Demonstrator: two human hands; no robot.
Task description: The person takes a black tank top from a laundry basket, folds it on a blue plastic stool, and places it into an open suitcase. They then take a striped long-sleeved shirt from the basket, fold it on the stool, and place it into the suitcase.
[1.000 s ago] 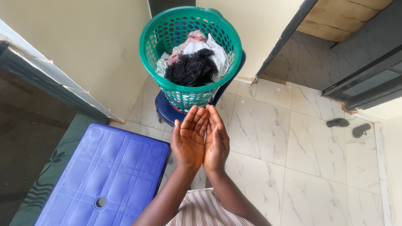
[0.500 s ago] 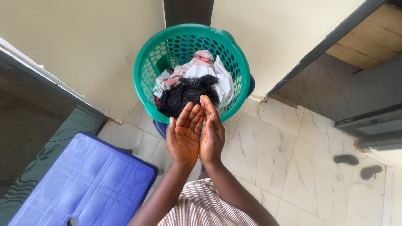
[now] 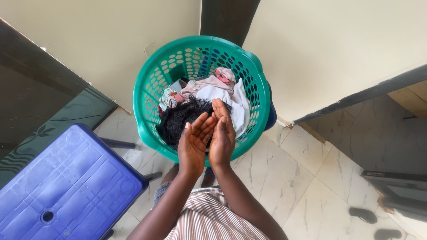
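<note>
Here, left hand (image 3: 194, 144) and right hand (image 3: 222, 135) side by side, palms open, empty, above green laundry basket (image 3: 153, 133)

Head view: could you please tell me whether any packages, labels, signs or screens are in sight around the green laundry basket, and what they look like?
None can be seen: no package, label, sign or screen.
The green laundry basket holds only loose clothes.
The blue plastic table has a plain moulded top.
Both hands, left hand and right hand, are empty.
</note>
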